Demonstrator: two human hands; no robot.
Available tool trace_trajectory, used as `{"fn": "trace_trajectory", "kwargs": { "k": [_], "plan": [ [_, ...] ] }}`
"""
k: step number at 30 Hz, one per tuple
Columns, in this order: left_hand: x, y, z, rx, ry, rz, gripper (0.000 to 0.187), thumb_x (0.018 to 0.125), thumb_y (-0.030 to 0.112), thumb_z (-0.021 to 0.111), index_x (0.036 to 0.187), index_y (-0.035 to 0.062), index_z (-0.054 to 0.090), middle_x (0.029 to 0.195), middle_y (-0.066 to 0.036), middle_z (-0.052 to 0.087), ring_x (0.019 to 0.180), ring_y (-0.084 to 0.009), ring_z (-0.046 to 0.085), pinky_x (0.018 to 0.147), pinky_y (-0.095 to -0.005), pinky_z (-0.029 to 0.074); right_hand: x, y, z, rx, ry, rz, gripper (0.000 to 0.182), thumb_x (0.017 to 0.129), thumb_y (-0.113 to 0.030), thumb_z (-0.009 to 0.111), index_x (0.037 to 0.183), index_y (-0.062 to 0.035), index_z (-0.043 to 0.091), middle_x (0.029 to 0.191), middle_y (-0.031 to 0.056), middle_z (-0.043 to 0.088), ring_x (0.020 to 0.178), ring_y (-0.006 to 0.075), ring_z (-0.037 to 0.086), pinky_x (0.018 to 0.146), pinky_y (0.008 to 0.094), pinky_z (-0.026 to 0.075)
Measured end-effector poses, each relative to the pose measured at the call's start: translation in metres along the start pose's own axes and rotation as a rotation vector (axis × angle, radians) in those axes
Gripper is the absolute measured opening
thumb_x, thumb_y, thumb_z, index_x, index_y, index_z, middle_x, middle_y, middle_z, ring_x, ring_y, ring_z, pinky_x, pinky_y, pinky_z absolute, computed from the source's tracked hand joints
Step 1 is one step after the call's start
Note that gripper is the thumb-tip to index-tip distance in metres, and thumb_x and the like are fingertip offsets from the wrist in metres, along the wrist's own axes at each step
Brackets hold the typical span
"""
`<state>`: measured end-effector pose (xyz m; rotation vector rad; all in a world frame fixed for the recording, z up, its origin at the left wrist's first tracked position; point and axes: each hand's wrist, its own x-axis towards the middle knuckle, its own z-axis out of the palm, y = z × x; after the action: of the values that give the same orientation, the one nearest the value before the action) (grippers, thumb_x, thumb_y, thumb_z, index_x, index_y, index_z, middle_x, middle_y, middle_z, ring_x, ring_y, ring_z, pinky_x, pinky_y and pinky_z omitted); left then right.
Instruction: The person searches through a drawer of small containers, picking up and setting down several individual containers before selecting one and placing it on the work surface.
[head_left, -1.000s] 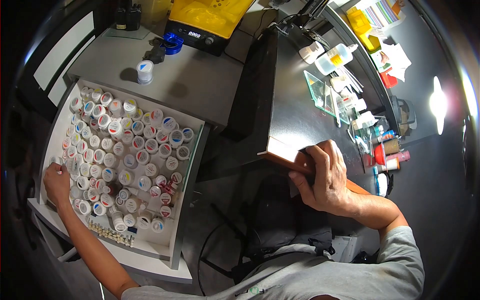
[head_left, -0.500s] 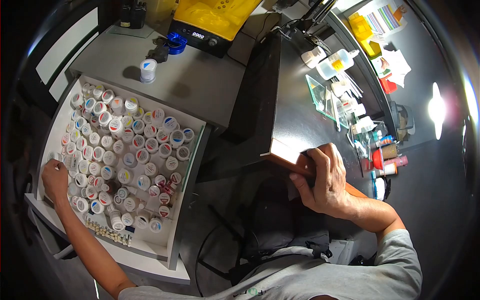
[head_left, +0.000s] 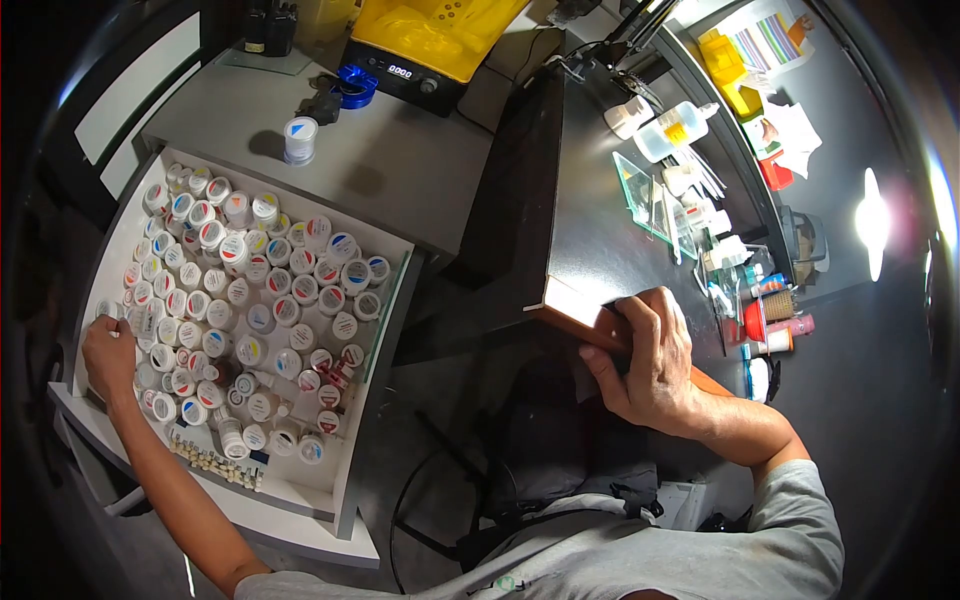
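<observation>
at frame left, the left hand [head_left: 109, 356] is held beside jars [head_left: 217, 313] in the drawer [head_left: 351, 470]; its grasp cannot be told. a brown edge [head_left: 583, 320] is gripped by the right hand [head_left: 655, 368]. packed jars could be toppled by brushing.

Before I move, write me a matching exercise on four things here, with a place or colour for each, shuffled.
Things:
1. left hand
2. right hand
3. lone jar
4. machine with a lit display

Places and colours:
A. yellow cover
B. blue triangle on the lid
C. at the side of the open drawer, beside the jars
D. at the brown strip along the black desk

Pairs: 1-C, 2-D, 3-B, 4-A
</observation>
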<state>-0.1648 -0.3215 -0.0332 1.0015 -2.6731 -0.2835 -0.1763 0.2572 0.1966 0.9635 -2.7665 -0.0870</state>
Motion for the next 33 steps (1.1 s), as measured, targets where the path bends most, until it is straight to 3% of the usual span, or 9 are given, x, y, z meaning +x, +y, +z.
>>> {"fn": "trace_trajectory", "kwargs": {
  "k": [16, 33],
  "plan": [
    [0.004, -0.012, 0.008, -0.019, 0.008, 0.036, 0.011, 0.082, 0.012, 0.063, 0.086, 0.0024, 0.067, 0.094, -0.019, 0.069, 0.089, -0.0411, 0.066, 0.077, -0.0478, 0.051, 0.000, -0.001, 0.001, 0.001, 0.004, 0.009, 0.052, 0.085, -0.025, 0.074, 0.120, -0.0012, 0.044, 0.095, 0.0170, 0.050, 0.083, 0.0310, 0.049, 0.073, 0.0460, 0.039],
    [-0.001, 0.003, -0.001, -0.015, -0.012, -0.035, 0.023, 0.088, 0.021, 0.060, 0.093, 0.0001, 0.069, 0.097, -0.022, 0.069, 0.089, -0.0436, 0.065, 0.076, -0.0497, 0.050, 0.002, -0.002, 0.000, -0.016, 0.002, 0.026, 0.048, 0.085, -0.029, 0.073, 0.115, -0.0006, 0.048, 0.094, 0.0166, 0.049, 0.082, 0.0299, 0.049, 0.072, 0.0446, 0.039]
  ]
}}
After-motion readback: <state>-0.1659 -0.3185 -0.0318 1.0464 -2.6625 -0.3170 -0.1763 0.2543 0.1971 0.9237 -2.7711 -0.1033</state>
